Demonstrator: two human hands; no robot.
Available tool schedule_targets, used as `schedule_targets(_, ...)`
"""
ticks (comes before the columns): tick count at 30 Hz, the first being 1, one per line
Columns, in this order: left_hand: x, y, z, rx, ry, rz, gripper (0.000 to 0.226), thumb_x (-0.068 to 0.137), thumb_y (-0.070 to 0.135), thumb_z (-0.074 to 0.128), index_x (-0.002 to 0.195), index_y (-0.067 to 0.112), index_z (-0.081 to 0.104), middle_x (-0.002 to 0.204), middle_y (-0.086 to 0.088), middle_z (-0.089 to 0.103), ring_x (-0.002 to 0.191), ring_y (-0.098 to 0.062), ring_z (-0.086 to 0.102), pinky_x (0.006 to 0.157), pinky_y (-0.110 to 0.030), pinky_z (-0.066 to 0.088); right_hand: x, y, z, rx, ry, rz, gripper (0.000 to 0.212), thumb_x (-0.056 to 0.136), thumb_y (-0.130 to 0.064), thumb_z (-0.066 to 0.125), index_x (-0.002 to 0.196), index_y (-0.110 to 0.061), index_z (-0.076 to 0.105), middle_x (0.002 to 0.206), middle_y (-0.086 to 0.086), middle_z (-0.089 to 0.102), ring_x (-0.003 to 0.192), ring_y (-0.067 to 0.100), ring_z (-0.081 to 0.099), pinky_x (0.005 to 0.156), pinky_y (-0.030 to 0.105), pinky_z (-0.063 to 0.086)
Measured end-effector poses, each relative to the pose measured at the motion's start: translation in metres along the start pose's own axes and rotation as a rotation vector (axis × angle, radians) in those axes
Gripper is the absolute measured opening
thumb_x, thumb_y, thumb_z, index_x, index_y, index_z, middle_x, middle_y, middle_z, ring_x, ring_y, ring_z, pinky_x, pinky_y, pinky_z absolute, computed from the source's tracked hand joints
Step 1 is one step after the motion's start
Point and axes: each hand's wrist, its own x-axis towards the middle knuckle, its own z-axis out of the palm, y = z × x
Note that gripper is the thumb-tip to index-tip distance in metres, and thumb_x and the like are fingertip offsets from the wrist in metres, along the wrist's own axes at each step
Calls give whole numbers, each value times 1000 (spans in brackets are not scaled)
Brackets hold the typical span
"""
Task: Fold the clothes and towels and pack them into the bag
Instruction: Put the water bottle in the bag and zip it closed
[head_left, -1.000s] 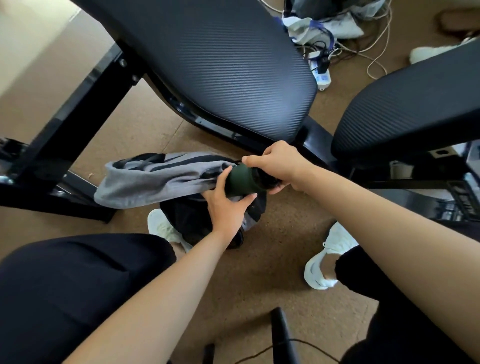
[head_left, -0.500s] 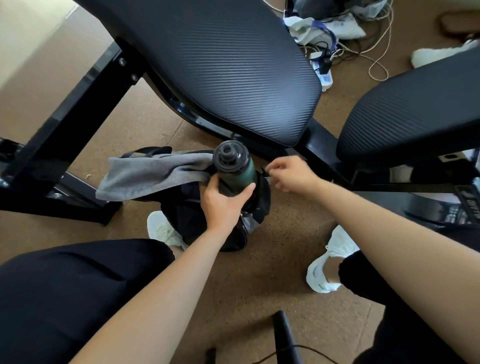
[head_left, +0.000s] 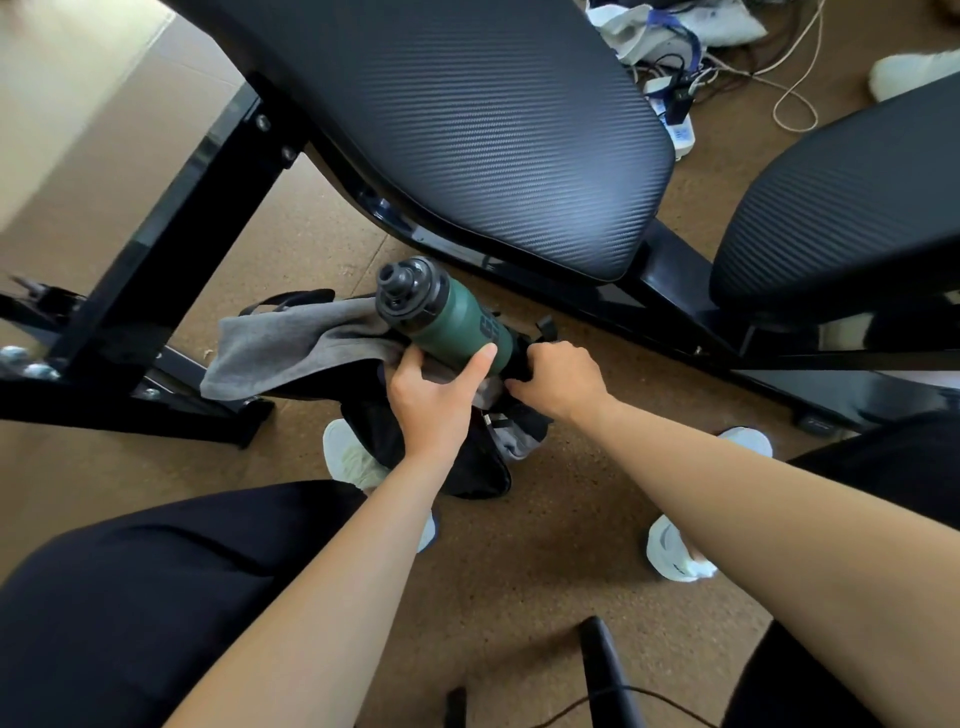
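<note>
Green bottle in left fingers; right fingers gripping bag

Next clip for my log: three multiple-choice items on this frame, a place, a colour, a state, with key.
1. The grey cloth lies: A) on the bench pad B) across the black bag C) on a lap
2. The bottle body is: A) green B) red C) white
3. The left hand is: A) idle B) flat on the floor C) gripping the bottle
Key: 1 B, it drapes over the bag's top; 2 A, green below the black cap; 3 C, the hand wraps round it.
</note>
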Motion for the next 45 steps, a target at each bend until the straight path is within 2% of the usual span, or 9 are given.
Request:
schedule_targets(4,3,0,-2,11,14,-10,63,61,67,87,111,31,73,109,9,74,111,-16,67,96,-43,57,0,-15,-1,-16,63,52,35,82,-51,63,85,-17,62,77,2,60,73,31,61,63,33,47)
schedule_targets(9,2,3,-2,0,16,-20,61,63,62,87,112,28,74,109,11,74,111,-15,66,97,-42,56,3,-5,-3,102,43,77,18,84,-31,65,84,-14,63,86,10,66,84,39,64,65,35,45)
schedule_targets(14,4,11,-4,-81,24,-55,50,71,44,90,113,23,74,107,12,75,105,-3,67,94,-23,53,-4,0,7,405,129,112,7,90,-17,55,96,-16,58,95,10,66,94,38,58,78,40,48)
schedule_targets(19,-8,11,-1,-172,-16,-183,55,67,46,91,115,27,73,113,10,74,106,-4,68,95,-26,54,-9,-4,3,580,138,92,32,88,-6,52,100,-32,38,89,5,61,83,34,65,74,55,58)
schedule_targets(28,-21,-8,9,-78,65,-321,59,58,60,89,108,30,76,112,11,73,102,-6,68,97,-38,57,-8,-7,-1,579,79,23,45,92,11,47,118,-23,61,116,8,61,81,24,71,67,36,64)
schedule_targets(35,-15,-20,17,-378,-101,-427,44,65,25,95,105,21,77,108,4,78,103,-13,73,100,-42,57,-2,3,-1,589,46,73,54,89,10,47,131,-20,63,129,13,63,81,23,73,69,39,64)
schedule_targets(38,-12,-22,16,-336,-96,-342,39,70,25,93,106,19,78,105,6,79,102,-9,73,98,-37,58,-2,5,-1,588,47,46,56,88,11,48,132,-19,64,127,10,67,103,30,70,78,45,63)
schedule_targets(42,-4,-27,21,76,-89,-61,59,65,68,84,105,26,79,106,12,75,113,-12,66,98,-40,56,1,8,2,571,67,90,59,85,11,49,136,-16,63,126,9,69,105,34,70,88,49,60)
schedule_targets(45,-3,-31,27,313,-49,83,68,66,79,72,107,25,78,107,8,74,118,-16,57,101,-38,51,4,10,6,561,67,98,62,85,10,53,139,-18,60,128,9,68,107,34,69,88,50,60)
